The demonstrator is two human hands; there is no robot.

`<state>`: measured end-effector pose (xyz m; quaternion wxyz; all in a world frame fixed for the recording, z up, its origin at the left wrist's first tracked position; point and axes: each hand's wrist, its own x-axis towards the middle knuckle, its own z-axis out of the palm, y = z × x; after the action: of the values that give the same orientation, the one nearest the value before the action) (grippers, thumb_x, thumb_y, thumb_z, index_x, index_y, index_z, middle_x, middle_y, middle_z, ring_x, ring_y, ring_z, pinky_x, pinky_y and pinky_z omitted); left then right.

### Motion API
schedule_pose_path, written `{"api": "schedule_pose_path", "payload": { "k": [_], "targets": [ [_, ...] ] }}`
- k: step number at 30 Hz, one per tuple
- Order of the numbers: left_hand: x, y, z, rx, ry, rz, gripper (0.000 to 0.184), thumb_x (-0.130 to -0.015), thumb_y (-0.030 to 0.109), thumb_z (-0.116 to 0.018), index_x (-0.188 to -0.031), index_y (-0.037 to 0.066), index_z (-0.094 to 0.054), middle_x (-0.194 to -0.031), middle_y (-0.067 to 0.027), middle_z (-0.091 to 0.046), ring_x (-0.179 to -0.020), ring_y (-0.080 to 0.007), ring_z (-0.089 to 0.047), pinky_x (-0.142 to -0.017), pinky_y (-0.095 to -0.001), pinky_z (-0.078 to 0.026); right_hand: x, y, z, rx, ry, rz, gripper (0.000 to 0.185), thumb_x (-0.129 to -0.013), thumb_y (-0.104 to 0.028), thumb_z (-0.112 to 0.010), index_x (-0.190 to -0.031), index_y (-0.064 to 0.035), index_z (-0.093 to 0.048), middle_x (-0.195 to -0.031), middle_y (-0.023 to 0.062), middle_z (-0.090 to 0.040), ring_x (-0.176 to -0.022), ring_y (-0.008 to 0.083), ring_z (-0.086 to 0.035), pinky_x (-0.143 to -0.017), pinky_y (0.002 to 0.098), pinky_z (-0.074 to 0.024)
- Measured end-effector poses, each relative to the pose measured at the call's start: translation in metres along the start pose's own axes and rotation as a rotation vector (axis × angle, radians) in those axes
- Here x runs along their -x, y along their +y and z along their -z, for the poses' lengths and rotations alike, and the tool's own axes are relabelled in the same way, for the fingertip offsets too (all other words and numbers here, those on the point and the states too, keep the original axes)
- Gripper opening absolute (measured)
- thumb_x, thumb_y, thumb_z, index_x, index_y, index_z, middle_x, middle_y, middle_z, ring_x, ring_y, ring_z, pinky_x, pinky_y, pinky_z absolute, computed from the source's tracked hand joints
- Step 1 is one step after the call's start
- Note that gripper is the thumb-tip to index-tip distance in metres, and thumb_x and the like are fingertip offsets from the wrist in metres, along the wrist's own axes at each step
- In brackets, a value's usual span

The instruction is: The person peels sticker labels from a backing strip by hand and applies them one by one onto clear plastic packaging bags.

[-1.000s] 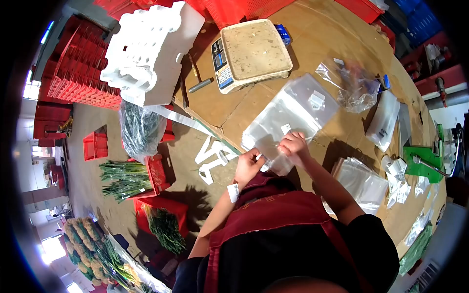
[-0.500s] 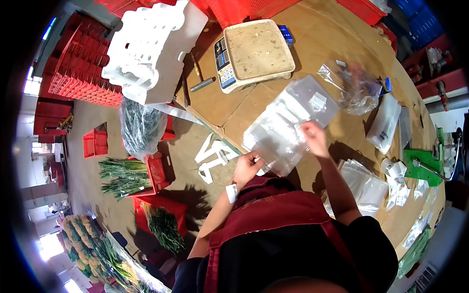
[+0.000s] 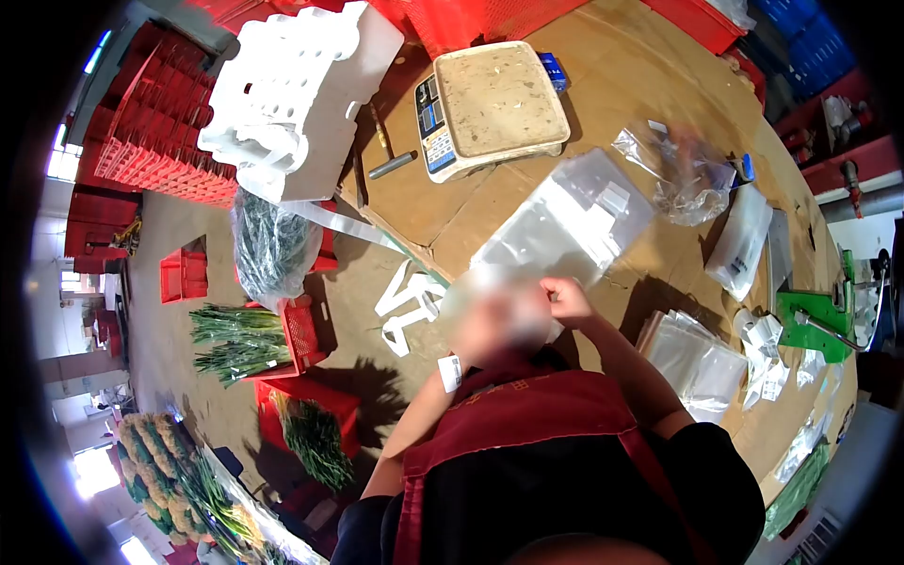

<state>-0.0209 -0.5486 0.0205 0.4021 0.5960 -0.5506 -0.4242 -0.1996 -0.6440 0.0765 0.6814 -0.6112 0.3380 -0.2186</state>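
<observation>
Close to my apron, my right hand (image 3: pixel 569 301) has its fingers drawn together in a pinch. Whatever is between them is too blurred to make out. My left hand (image 3: pixel 478 331) is beside it, its fingers lost in a blurred patch. Both hands are at the near edge of a stack of clear plastic bags (image 3: pixel 541 221) on the cardboard-covered table (image 3: pixel 650 71). A white label (image 3: pixel 612 200) shows on the far part of the stack.
Beyond the bags stands a weighing scale (image 3: pixel 504 99). More clear bags (image 3: pixel 692 363) and a white label strip (image 3: pixel 765 348) lie at right, near a green metal device (image 3: pixel 810 320). White foam boxes (image 3: pixel 292 89) rise at left; green vegetables (image 3: pixel 240 344) fill a red crate.
My right hand has moved left and toward my body, from over the bags to beside my left hand. A blurred patch now covers the left hand's fingers.
</observation>
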Motion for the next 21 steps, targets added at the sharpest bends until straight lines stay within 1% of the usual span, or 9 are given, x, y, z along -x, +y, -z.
{"api": "schedule_pose_path", "payload": {
  "k": [3,5,9,11,13,15,17,19,21],
  "targets": [
    [0.000,0.017,0.013,-0.070,0.037,0.009,0.013,-0.084,0.011,-0.064,-0.085,0.000,-0.057,-0.064,0.0032,-0.049,-0.056,-0.0049,-0.040,-0.049,-0.0229,-0.035,-0.016,0.018,0.009,0.093,0.160,-0.060,0.023,-0.073,-0.022,-0.073,-0.080,-0.0045,-0.061,-0.069,0.0056,-0.061,-0.060,0.0102,-0.055,-0.061,0.0277,-0.0437],
    [0.002,0.017,0.018,-0.128,0.049,0.007,0.015,-0.085,0.012,-0.063,-0.082,-0.001,-0.056,-0.063,0.0028,-0.048,-0.055,-0.0048,-0.039,-0.049,-0.0227,-0.035,-0.027,0.031,0.029,1.016,0.379,0.023,0.032,-0.069,-0.032,-0.073,-0.090,-0.0104,-0.062,-0.072,0.0055,-0.062,-0.061,0.0210,-0.057,-0.071,0.0371,-0.0423],
    [0.013,-0.003,0.013,-0.056,0.075,0.085,0.011,-0.084,0.006,-0.061,-0.079,0.000,-0.054,-0.068,-0.0003,-0.054,-0.062,-0.0051,-0.048,-0.055,-0.0223,-0.041,-0.017,0.018,0.029,0.988,0.495,0.053,0.037,-0.068,-0.038,-0.071,-0.097,-0.0158,-0.062,-0.077,0.0032,-0.061,-0.070,0.0268,-0.056,-0.080,0.0401,-0.0365],
    [0.010,-0.001,0.010,-0.003,0.133,-0.018,0.012,-0.081,0.002,-0.058,-0.075,0.000,-0.049,-0.068,-0.0006,-0.055,-0.063,-0.0047,-0.049,-0.055,-0.0223,-0.041,-0.011,0.015,0.024,1.122,0.293,0.411,0.033,-0.068,-0.036,-0.071,-0.093,-0.0161,-0.062,-0.077,-0.0010,-0.058,-0.076,0.0230,-0.053,-0.081,0.0356,-0.0344],
    [0.007,-0.001,0.007,0.021,0.165,-0.086,0.014,-0.079,-0.002,-0.056,-0.071,0.001,-0.045,-0.067,-0.0008,-0.055,-0.062,-0.0044,-0.048,-0.054,-0.0224,-0.041,-0.003,0.022,0.021,1.046,0.266,0.368,0.025,-0.067,-0.029,-0.069,-0.087,-0.0152,-0.065,-0.081,-0.0012,-0.058,-0.084,0.0195,-0.052,-0.082,0.0330,-0.0317],
    [0.008,0.008,0.012,0.011,0.085,0.029,0.015,-0.078,0.000,-0.056,-0.069,0.001,-0.045,-0.064,-0.0003,-0.052,-0.060,-0.0041,-0.045,-0.052,-0.0224,-0.038,-0.008,0.040,0.024,1.053,0.315,0.300,0.018,-0.068,-0.028,-0.068,-0.081,-0.0151,-0.067,-0.077,0.0020,-0.056,-0.079,0.0203,-0.051,-0.082,0.0329,-0.0310],
    [0.009,0.003,0.013,-0.026,0.063,0.075,0.015,-0.078,0.002,-0.057,-0.068,0.001,-0.046,-0.061,0.0005,-0.050,-0.057,-0.0040,-0.042,-0.049,-0.0226,-0.035,-0.011,0.033,0.031,1.071,0.282,0.223,0.009,-0.072,-0.018,-0.066,-0.078,-0.0112,-0.068,-0.079,0.0028,-0.060,-0.079,0.0168,-0.055,-0.081,0.0313,-0.0366],
    [0.009,0.000,0.012,-0.057,0.072,0.081,0.015,-0.078,0.003,-0.057,-0.067,0.001,-0.047,-0.058,0.0012,-0.048,-0.055,-0.0040,-0.040,-0.048,-0.0227,-0.033,-0.015,0.049,0.055,0.342,0.308,0.155,0.008,-0.078,-0.012,-0.064,-0.081,-0.0049,-0.065,-0.075,0.0036,-0.060,-0.069,0.0130,-0.055,-0.067,0.0286,-0.0426],
    [0.013,0.012,0.017,-0.027,0.110,0.051,0.014,-0.080,0.005,-0.057,-0.069,0.000,-0.051,-0.057,0.0021,-0.047,-0.054,-0.0038,-0.040,-0.047,-0.0227,-0.033,-0.012,-0.002,0.070,-0.026,0.742,0.239,0.008,-0.082,-0.007,-0.060,-0.084,-0.0009,-0.065,-0.077,0.0053,-0.063,-0.065,0.0100,-0.056,-0.057,0.0247,-0.0440]
  ]
}}
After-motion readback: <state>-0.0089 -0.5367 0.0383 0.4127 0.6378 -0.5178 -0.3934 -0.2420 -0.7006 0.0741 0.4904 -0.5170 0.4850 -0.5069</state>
